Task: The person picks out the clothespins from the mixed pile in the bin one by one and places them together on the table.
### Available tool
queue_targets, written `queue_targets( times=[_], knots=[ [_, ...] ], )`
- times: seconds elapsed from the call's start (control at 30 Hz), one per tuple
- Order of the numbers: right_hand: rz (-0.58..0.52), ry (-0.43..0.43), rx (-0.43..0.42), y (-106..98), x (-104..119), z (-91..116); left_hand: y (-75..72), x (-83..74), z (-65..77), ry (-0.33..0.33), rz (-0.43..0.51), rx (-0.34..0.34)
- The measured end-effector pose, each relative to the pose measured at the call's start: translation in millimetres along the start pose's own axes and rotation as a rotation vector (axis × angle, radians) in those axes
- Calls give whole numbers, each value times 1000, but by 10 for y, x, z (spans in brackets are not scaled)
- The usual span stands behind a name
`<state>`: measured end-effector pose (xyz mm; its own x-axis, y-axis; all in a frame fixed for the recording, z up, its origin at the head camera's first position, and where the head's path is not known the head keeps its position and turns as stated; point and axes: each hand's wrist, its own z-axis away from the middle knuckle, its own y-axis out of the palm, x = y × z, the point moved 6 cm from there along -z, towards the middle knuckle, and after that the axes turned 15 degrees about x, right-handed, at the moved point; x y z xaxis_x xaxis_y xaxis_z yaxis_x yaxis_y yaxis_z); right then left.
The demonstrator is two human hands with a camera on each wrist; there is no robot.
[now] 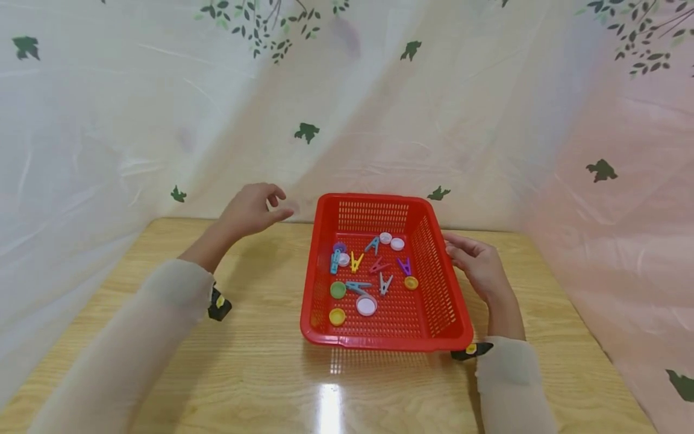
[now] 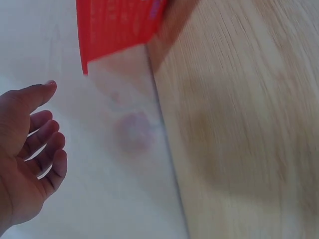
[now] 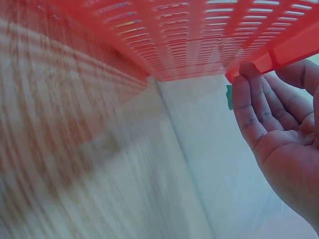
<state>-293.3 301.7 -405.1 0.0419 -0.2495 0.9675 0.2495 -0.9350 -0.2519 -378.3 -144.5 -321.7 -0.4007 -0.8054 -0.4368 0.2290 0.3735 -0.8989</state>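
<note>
A red plastic basket (image 1: 387, 345) with slotted walls stands on the wooden table, holding several clothespins and bottle caps. Among them are a yellow clothespin (image 1: 355, 263), a purple clothespin (image 1: 404, 266), a green cap (image 1: 338, 290) and a white cap (image 1: 365, 305). My right hand (image 1: 479, 265) is at the basket's right side; in the right wrist view its slightly bent fingers (image 3: 249, 99) reach right up to the rim, with the thumb outside it. To the left of the basket, my left hand (image 1: 252, 208) hovers apart from it, fingers loosely bent and holding nothing.
The wooden table (image 1: 249, 361) runs back to a pale curtain (image 1: 379, 120) with leaf prints, which also hangs along both sides. Black wrist devices (image 1: 219, 304) sit at the cuffs of light sleeves.
</note>
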Motion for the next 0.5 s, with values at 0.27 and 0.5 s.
queue_targets(
  times=[0.27,0.5],
  knots=[
    [-18,19,-1,-23,-12,15,219,-545,-183,124,-51,43],
    [-13,2,31,-17,9,3,427,-851,-309,303,-196,91]
  ],
)
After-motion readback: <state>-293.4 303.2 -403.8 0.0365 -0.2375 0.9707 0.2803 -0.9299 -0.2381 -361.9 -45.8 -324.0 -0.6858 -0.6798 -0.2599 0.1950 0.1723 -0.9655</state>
